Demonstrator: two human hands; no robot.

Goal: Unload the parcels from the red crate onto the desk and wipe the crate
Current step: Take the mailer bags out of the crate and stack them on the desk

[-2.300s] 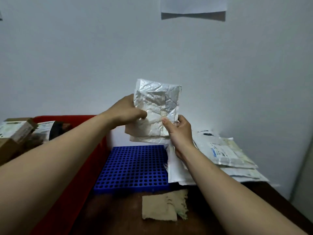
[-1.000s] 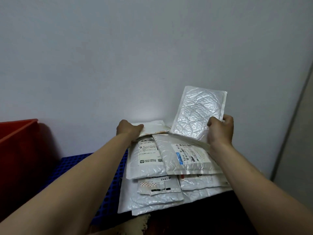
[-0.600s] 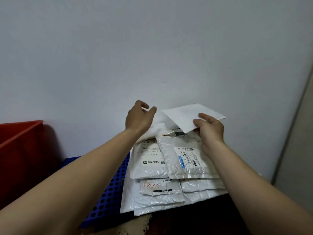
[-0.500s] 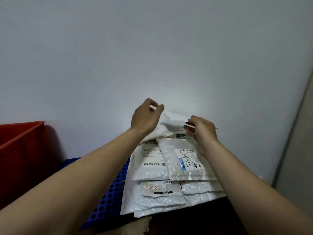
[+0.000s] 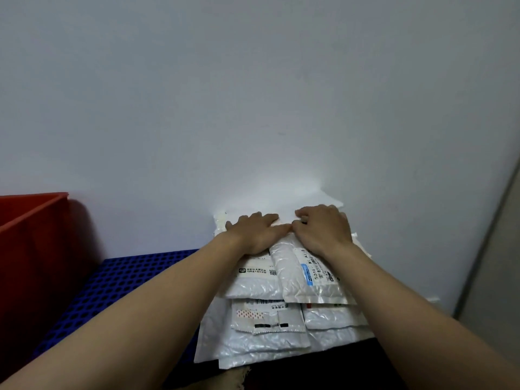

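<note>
A pile of white padded parcels [image 5: 270, 322] lies on the dark desk [image 5: 323, 370] against the wall. On its far end lies a plain white parcel [image 5: 318, 198], flat. My left hand [image 5: 257, 230] and my right hand [image 5: 323, 228] press down side by side on the far end of the pile, fingers spread flat, thumbs nearly touching. The corner of the red crate [image 5: 33, 249] shows at the left edge; its inside is out of view.
A blue perforated plastic panel [image 5: 118, 288] lies between the crate and the pile, partly under the parcels. The pale wall [image 5: 253, 108] stands directly behind the pile. A scrap of tan cloth [image 5: 239, 375] peeks out at the bottom edge.
The white parcel I held up in both hands has been laid flat on the far end of the pile. Both hands let go and now press flat on the pile.
</note>
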